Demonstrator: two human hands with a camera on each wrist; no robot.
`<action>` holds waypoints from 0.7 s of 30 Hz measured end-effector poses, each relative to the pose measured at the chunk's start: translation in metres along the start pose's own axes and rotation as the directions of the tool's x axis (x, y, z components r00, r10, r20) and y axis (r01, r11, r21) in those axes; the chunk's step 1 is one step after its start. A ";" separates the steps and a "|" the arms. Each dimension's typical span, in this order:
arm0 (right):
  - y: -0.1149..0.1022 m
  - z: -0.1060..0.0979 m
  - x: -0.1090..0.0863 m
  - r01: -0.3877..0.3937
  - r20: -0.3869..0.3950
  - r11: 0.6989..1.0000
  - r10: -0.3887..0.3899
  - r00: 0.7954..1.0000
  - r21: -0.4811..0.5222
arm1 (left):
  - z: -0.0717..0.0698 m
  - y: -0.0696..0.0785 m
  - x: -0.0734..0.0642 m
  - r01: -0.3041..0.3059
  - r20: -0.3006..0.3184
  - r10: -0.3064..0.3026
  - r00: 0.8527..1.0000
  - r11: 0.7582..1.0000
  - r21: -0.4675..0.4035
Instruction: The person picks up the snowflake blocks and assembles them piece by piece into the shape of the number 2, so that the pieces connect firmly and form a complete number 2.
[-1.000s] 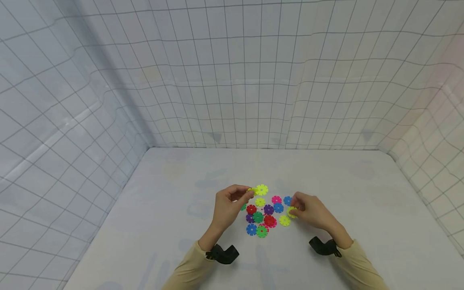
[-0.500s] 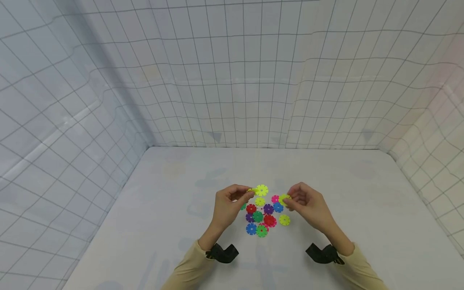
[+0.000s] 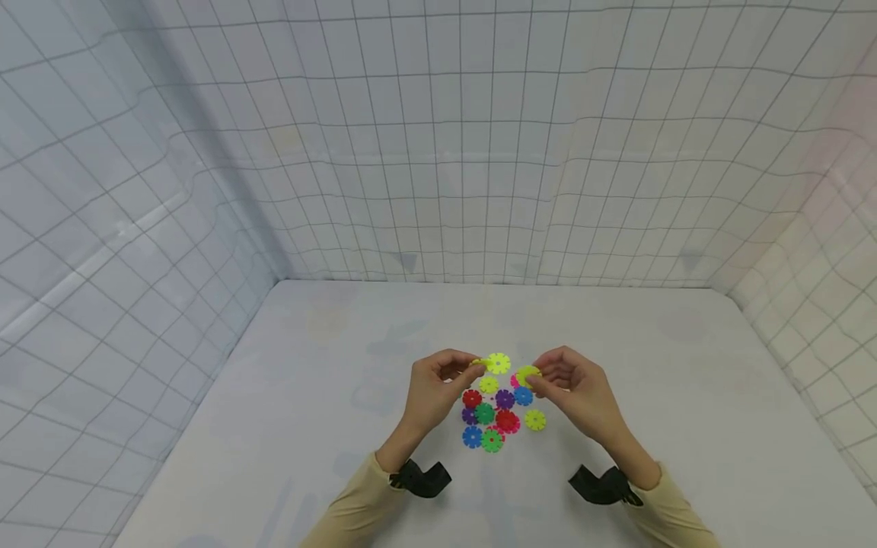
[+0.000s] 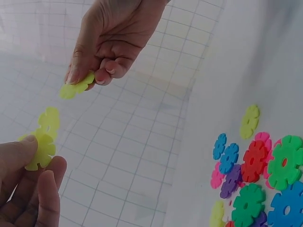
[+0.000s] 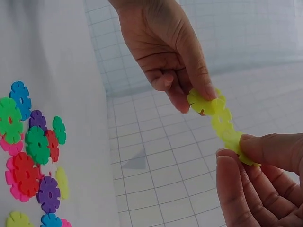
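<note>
In the head view my left hand (image 3: 433, 390) pinches a pair of yellow snowflake discs (image 3: 498, 363), notched at the rim and linked edge to edge. My right hand (image 3: 581, 392) pinches one yellow snowflake disc (image 3: 527, 376) between thumb and fingers, at about the same height. From the left wrist, a small gap shows between the left hand's linked discs (image 4: 49, 124) and the right hand's disc (image 4: 78, 86). In the right wrist view the right hand's disc (image 5: 235, 143) overlaps the lower end of the linked discs (image 5: 220, 118); contact cannot be told there.
Below the hands, loose snowflake discs lie on the white table (image 3: 308, 426): red (image 3: 507, 420), purple (image 3: 505, 399), green (image 3: 492, 440), blue (image 3: 472, 436), pink and yellow (image 3: 535, 420), some overlapping. Grid-patterned cloth walls (image 3: 438, 152) enclose the back and sides.
My right hand has lifted its yellow disc from near the table and carried it left, close to the linked pair. It now hides a blue disc. My left hand has hardly moved.
</note>
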State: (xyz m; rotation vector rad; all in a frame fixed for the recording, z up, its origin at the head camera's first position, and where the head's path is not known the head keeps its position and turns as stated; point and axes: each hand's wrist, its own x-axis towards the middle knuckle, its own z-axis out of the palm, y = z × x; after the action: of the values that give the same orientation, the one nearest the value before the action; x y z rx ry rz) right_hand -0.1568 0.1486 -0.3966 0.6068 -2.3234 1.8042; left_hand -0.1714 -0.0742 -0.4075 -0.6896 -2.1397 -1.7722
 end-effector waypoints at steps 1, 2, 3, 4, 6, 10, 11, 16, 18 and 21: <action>-0.001 0.001 0.000 0.011 -0.002 1.000 -0.011 1.000 -0.004 | 0.000 0.000 0.000 -0.001 0.000 0.001 1.000 1.000 0.003; -0.001 0.001 0.000 0.024 -0.004 1.000 -0.024 1.000 -0.006 | 0.000 0.000 0.000 -0.002 0.000 0.002 1.000 1.000 0.003; -0.002 0.002 0.001 0.037 -0.005 0.999 -0.038 0.999 -0.008 | 0.000 0.000 0.000 -0.004 0.000 0.004 1.000 1.000 0.003; -0.003 0.003 0.001 0.052 -0.006 0.999 -0.052 0.999 -0.006 | 0.000 0.000 0.000 -0.006 0.001 0.006 1.000 1.000 0.001; -0.004 0.004 0.002 0.090 -0.011 0.996 -0.090 0.996 -0.010 | 0.000 0.001 0.000 -0.014 -0.001 0.014 1.000 1.000 -0.004; -0.006 0.007 0.002 0.172 -0.030 0.984 -0.173 0.984 -0.050 | 0.000 0.003 -0.001 -0.020 -0.006 0.020 1.000 1.000 -0.006; -0.007 0.008 0.002 0.194 -0.035 0.978 -0.197 0.980 -0.072 | 0.000 0.003 -0.001 -0.019 -0.007 0.019 1.000 1.000 -0.006; -0.008 0.009 0.001 0.285 -0.047 0.945 -0.296 0.954 -0.158 | -0.001 0.005 -0.002 -0.011 -0.002 0.011 1.000 1.000 -0.012; -0.008 0.009 0.000 0.297 -0.049 0.941 -0.308 0.950 -0.161 | -0.001 0.006 -0.002 -0.008 0.002 0.008 1.000 1.000 -0.016; -0.008 0.009 0.000 0.294 -0.049 0.944 -0.304 0.951 -0.151 | -0.001 0.007 -0.002 -0.003 0.013 0.003 1.000 1.000 -0.018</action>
State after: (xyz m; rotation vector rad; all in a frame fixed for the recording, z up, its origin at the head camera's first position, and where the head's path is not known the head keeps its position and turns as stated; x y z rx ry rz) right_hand -0.1522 0.1388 -0.3919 0.8085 -2.1511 1.4874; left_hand -0.1662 -0.0749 -0.4029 -0.7107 -2.1322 -1.7924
